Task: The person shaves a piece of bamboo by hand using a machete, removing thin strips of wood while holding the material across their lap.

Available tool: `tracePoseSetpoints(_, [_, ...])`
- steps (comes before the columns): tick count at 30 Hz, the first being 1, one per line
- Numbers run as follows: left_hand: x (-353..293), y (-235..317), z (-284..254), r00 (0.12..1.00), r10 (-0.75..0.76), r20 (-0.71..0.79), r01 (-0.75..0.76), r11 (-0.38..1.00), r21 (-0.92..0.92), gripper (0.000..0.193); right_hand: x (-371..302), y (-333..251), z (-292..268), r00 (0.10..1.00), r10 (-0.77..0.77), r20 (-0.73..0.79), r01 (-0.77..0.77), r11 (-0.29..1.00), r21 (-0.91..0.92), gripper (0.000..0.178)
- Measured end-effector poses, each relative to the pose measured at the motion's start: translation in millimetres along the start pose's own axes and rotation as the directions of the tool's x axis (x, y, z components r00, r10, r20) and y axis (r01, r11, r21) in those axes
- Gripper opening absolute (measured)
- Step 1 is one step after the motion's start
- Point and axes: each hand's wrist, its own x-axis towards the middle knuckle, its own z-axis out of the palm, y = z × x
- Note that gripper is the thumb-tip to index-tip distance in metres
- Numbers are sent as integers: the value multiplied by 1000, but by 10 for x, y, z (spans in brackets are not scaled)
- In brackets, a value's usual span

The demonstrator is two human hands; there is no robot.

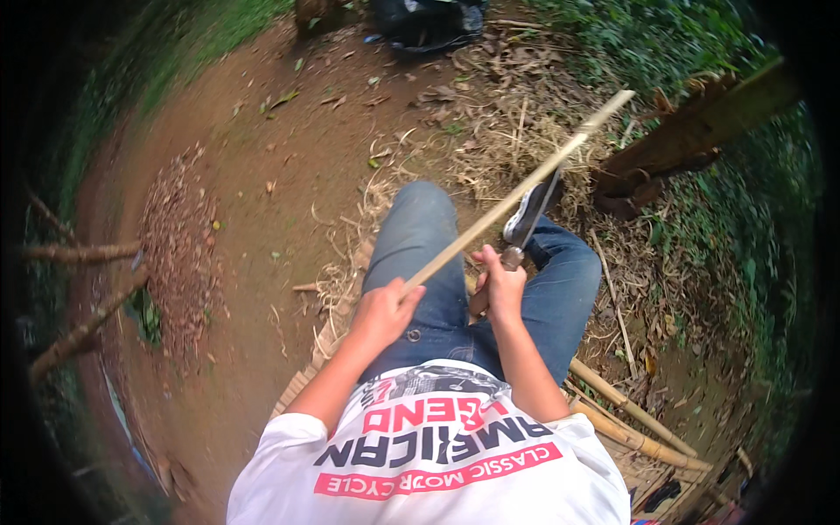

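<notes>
My left hand (385, 313) is closed around the lower end of a long pale bamboo strip (490, 217). The strip slants up and to the right, past my knees, to a free tip at the upper right. My right hand (501, 284) grips the brown wooden handle of a knife (513, 257) beside my right thigh. Its narrow blade points up toward the strip's underside, near my shoe (527, 214); whether the two touch I cannot tell. Both hands are over my lap, across blue jeans (411, 241).
Curled shavings (337, 293) and dry fibres (490, 166) litter the brown soil. A wooden post (700, 131) leans in at the right. Bamboo poles (639, 416) lie at the lower right. A black plastic bag (429, 26) sits at the far side. Branches (83, 254) jut in from the left.
</notes>
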Motion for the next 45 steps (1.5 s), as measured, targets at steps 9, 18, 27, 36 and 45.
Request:
tracePoseSetpoints(9, [-326, 13, 81, 991, 117, -67, -127, 979, -160, 24, -75, 80, -123, 997, 29, 78, -51, 952, 301, 11])
tracePoseSetpoints(18, [-1839, -2175, 277, 767, -612, 193, 611, 788, 73, 37, 89, 324, -232, 984, 177, -1, -164, 913, 374, 13])
tracePoseSetpoints(27, [-2498, -2460, 1271, 499, -829, 254, 865, 493, -89, 36, 358, 584, -482, 917, 368, 157, -399, 867, 300, 18])
tracePoseSetpoints(36, [-2262, -2493, 1210, 453, -873, 181, 891, 441, -105, 41, 421, 474, -513, 894, 411, 177, -447, 821, 356, 21])
tracePoseSetpoints(45, [-2076, -2544, 1162, 429, -892, 144, 902, 416, -111, 51, 601, 829, -598, 891, 394, 226, -454, 795, 403, 22])
